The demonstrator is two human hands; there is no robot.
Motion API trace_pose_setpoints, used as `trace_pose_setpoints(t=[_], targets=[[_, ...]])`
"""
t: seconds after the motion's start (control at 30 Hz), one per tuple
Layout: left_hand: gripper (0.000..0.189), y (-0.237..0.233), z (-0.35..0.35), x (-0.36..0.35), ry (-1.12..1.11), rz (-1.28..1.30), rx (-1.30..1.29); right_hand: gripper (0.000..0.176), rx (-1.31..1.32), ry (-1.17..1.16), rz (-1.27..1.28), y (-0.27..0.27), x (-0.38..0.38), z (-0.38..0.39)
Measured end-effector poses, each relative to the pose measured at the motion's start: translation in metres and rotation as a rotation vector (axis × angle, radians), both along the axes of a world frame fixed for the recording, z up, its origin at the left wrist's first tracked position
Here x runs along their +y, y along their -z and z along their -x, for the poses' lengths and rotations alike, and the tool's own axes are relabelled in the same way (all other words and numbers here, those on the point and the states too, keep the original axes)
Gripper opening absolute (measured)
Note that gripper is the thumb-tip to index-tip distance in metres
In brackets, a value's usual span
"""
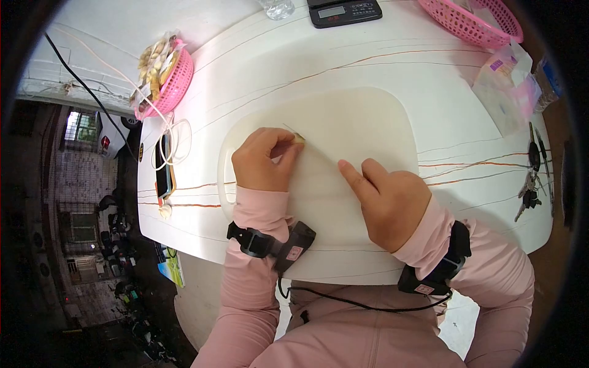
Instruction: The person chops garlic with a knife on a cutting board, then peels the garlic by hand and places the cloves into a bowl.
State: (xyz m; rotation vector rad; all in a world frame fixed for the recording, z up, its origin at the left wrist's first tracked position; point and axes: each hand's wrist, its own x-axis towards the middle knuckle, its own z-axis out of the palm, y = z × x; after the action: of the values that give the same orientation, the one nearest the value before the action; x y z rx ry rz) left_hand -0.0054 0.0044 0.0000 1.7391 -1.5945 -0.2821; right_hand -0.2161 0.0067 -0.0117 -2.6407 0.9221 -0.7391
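A translucent white cutting board (pixel 362 110) lies on the table in front of me. My left hand (pixel 267 156) is closed over its upper left part, thumb and fingers pinching a small pale-green piece of food (pixel 299 138) whose kind I cannot make out. To the right, my right hand (pixel 392 199) is closed with its index finger stretched forward along a knife (pixel 322 154). The thin blade, hard to see against the board, slants up and left towards the pinched piece. My palm hides the handle.
A pink basket (pixel 178 83) with bagged food stands at the left, near a phone (pixel 164 165) and a white cable (pixel 187 138). A black scale (pixel 345 11) and another pink basket (pixel 475 27) are at the back. Plastic packaging (pixel 506 89) and keys (pixel 529 187) lie right.
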Motion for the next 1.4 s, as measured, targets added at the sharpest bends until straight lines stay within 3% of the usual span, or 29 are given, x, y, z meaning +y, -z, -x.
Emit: trace_pose_setpoints(t=[0.9, 1.4], targets=[[0.016, -0.0029, -0.0041, -0.0005, 0.03, -0.055, -0.043, 0.054, -0.004, -0.015, -0.053, -0.0018, 0.0008, -0.001], [0.015, -0.0037, -0.0018, -0.0004, 0.009, -0.065, -0.045, 0.047, 0.045, -0.041, -0.116, -0.0038, -0.0004, -0.0063]])
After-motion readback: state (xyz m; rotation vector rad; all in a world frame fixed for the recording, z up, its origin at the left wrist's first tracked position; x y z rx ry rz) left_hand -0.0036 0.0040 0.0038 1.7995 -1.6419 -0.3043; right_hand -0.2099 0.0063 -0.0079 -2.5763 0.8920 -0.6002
